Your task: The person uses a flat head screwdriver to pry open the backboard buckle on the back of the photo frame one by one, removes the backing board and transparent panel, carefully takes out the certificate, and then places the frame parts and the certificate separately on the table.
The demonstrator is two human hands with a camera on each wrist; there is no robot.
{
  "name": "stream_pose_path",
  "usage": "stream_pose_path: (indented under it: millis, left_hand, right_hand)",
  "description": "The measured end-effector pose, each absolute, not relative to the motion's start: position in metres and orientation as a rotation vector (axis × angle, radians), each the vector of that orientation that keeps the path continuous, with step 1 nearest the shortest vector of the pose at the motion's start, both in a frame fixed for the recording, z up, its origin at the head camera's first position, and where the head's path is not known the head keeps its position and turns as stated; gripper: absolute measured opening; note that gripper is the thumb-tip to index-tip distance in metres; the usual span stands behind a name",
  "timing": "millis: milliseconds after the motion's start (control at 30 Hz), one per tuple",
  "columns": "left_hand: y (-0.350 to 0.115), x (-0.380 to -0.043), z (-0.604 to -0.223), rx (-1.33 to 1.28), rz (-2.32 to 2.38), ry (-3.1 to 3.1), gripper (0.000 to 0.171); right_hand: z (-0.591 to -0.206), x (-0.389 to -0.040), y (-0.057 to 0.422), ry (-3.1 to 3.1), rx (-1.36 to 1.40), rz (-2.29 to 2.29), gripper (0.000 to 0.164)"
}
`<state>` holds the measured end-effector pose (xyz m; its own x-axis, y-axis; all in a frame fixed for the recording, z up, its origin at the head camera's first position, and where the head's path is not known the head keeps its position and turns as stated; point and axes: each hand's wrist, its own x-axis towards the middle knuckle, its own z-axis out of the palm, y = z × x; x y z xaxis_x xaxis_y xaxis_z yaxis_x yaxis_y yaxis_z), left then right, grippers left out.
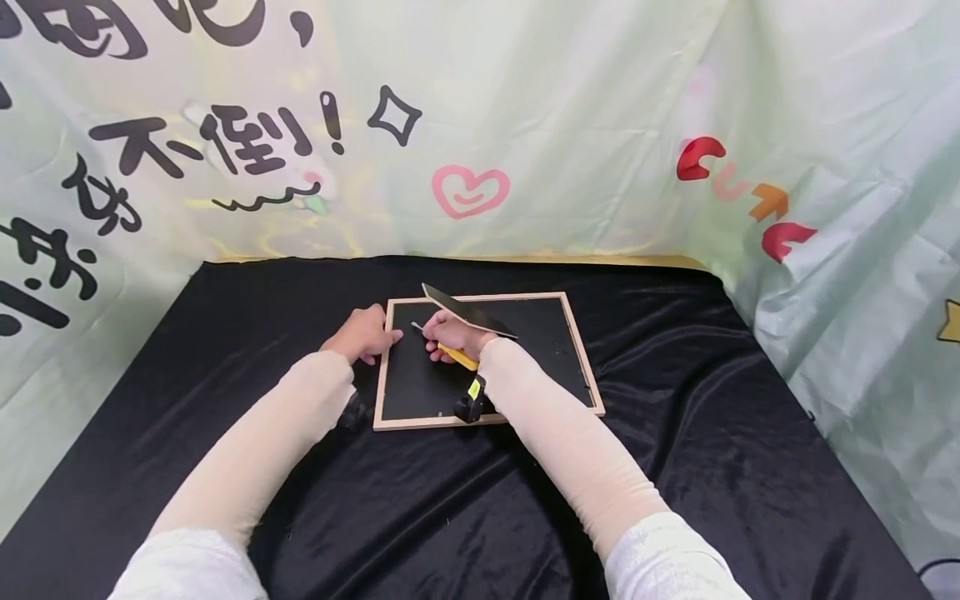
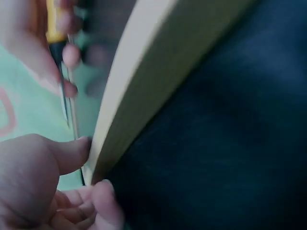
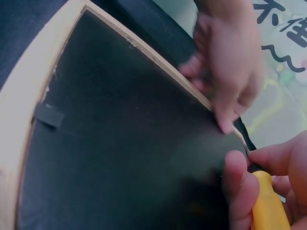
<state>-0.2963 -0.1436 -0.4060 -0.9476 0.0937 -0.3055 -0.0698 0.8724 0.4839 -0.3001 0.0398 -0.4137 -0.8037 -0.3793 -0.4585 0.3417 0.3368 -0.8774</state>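
Note:
A picture frame [image 1: 420, 423] with a pale wooden rim lies on the table, its black backing board [image 1: 540, 358] facing up. A dark stand flap [image 1: 480, 318] tilts up from the board. My left hand [image 1: 363, 333] grips the frame's left rim near the far corner; the left wrist view has its thumb and a finger on either side of the wood. In my right hand [image 1: 455, 335] is a screwdriver with a yellow handle [image 3: 269, 201] and black collar. Its metal tip points at the far left part of the frame, close to the rim in the right wrist view.
A small dark tab [image 3: 49, 115] lies over the rim's inner edge. Black cloth [image 1: 420, 517] with folds covers the table. A printed curtain [image 1: 570, 167] hangs behind and at both sides. The black wrist camera [image 1: 470, 406] on the right arm overlaps the frame's near rim.

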Motion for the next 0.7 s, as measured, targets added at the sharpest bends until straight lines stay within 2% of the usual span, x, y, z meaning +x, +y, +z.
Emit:
stream_pose_path:
  millis: [233,400,700]
  left_hand:
    - [-0.151,-0.248,-0.402,0.213,0.780,2.625,0.060]
    - [-0.156,-0.229,-0.401,0.285,0.823,2.542,0.083]
    - [-0.162,-0.220,-0.405,0.207,0.972,2.476,0.094]
  right_hand:
    - [-0.408,-0.301,0.045,1.977,-0.020,-1.522,0.006]
    - [-0.408,-0.299,0.047,1.979,-0.021,-1.511,0.008]
    - [-0.408,-0.287,0.055,2.048,-0.116,-1.386,0.010]
